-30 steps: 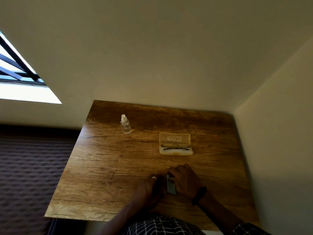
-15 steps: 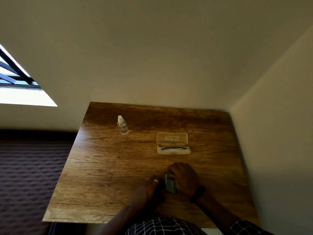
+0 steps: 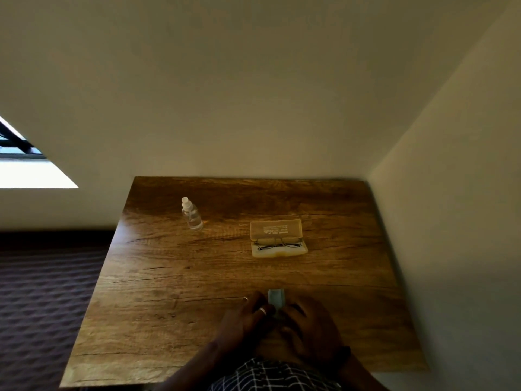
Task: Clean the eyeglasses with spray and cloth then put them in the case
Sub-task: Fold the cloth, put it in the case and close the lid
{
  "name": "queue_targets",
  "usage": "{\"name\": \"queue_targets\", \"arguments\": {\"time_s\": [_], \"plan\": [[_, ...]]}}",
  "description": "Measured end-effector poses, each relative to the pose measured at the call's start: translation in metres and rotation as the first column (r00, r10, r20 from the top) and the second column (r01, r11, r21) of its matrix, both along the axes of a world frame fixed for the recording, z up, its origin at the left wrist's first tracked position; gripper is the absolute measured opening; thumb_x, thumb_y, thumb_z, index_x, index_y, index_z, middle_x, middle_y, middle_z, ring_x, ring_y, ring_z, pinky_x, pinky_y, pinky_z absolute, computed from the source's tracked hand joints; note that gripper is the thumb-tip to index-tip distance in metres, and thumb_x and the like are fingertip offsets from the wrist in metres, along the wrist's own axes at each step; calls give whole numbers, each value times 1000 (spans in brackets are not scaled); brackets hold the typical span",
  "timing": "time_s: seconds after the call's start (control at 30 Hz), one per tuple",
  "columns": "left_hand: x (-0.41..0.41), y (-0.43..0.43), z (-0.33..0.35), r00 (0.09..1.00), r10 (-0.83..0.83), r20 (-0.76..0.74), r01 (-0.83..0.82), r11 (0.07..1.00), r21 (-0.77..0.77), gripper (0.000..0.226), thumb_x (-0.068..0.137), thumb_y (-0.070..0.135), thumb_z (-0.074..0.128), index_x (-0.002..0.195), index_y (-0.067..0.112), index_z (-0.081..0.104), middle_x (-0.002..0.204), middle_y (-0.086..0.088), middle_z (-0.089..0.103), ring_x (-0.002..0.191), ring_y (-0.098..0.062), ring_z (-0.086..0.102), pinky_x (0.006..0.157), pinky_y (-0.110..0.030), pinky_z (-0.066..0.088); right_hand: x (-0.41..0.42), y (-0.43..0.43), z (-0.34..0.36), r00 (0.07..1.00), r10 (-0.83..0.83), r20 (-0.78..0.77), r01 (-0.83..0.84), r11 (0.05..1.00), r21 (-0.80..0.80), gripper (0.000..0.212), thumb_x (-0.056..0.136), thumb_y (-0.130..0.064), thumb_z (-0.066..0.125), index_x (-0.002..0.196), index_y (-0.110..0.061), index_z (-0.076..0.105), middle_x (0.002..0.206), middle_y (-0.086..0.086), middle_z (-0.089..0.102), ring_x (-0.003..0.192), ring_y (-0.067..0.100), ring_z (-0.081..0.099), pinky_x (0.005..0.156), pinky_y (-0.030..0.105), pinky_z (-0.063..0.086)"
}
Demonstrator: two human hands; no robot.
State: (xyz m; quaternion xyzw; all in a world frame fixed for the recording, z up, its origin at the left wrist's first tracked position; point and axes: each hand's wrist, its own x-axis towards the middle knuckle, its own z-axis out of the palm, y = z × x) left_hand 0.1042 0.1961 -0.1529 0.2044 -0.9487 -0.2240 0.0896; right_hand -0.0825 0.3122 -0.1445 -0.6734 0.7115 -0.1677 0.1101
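Note:
An open pale yellow glasses case (image 3: 277, 238) lies on the wooden table, right of centre, with dark-rimmed eyeglasses (image 3: 277, 245) resting in its lower half. A small clear spray bottle (image 3: 191, 214) with a white cap stands upright at the back left. Near the front edge, a folded grey-blue cloth (image 3: 275, 297) sits between my hands. My left hand (image 3: 248, 320) and my right hand (image 3: 307, 323) both press against it, fingers curled around its sides. The lower part of the cloth is hidden by my fingers.
The wooden table (image 3: 169, 292) stands in a corner, with walls behind it and to its right. A dark patterned surface (image 3: 42, 292) lies left of the table. A window (image 3: 19, 165) shows at far left. I wear a dark wristband (image 3: 342, 355) on my right wrist.
The view has shifted a little. More of the cloth now shows above my fingers, and my right hand has drawn back toward the front edge.

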Motion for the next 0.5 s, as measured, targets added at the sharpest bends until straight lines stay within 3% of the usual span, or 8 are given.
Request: {"name": "queue_targets", "arguments": {"time_s": [0.13,0.23,0.3,0.4,0.43,0.5], "plan": [[-3,2,-5,999,52,1,-52,998,41,35,98,35,57,129,18,57,124,-3,59,102,-16,63,65,-31,60,10,-4,-3,999,5,-49,-4,1000,8,36,88,-43,58,114,-20,64,118,2,63,102,20,58,80,36,51],[-8,-2,2,980,180,89,-199,930,309,30,104,25,45,129,14,56,129,-7,58,114,-27,59,93,-43,52,13,-7,0,995,-12,-95,16,999,36,35,87,-42,55,108,-16,68,116,6,65,100,24,60,75,39,51],[-10,0,2,979,178,97,-201,921,334,30,103,21,45,127,9,57,130,-12,58,116,-33,57,97,-47,48,15,-10,5,994,-22,-105,25,999,28,30,84,-37,57,99,-15,70,111,8,66,95,27,62,72,37,50],[-8,1,5,986,162,-30,-153,966,207,35,100,35,51,126,14,62,127,-1,58,112,-19,59,82,-32,57,16,-18,16,996,-87,-27,87,996,-3,15,82,-30,61,86,-18,68,97,2,65,84,20,59,67,31,47],[-8,-1,6,982,158,-104,-138,975,176,38,98,39,53,127,17,63,132,0,57,116,-16,57,84,-29,57,16,-22,21,990,-138,24,138,990,0,10,82,-29,63,84,-19,68,93,-1,63,82,16,57,66,28,46],[-9,-4,14,952,253,-171,-187,925,330,47,92,45,60,136,27,56,145,6,50,131,-11,47,100,-28,49,13,-29,29,956,-265,126,262,964,38,9,83,-30,65,85,-21,69,88,-4,60,82,12,53,67,26,44]]}}
